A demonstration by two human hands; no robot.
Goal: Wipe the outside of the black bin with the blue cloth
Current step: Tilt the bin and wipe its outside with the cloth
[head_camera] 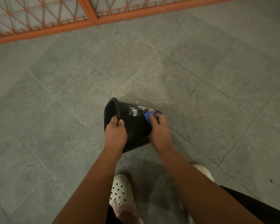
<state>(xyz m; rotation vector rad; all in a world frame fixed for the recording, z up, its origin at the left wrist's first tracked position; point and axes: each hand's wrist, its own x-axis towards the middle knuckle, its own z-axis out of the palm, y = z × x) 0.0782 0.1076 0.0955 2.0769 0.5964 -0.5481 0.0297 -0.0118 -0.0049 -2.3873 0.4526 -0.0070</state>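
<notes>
Down on the floor [200, 78], the left hand [116, 135] grips the tipped bin [136, 126] by its rim, while the right hand [159, 133] presses the cloth [148, 117], fingers curled round it, beside white smears [135, 110].

Both bare forearms reach forward and down, roughly parallel. The left hand [116, 135] grips the rim of the black bin [136, 131], thumb outside, fingers curled inside. The right hand [160, 133] holds the blue cloth [147, 116] pressed against the bin's side.
</notes>
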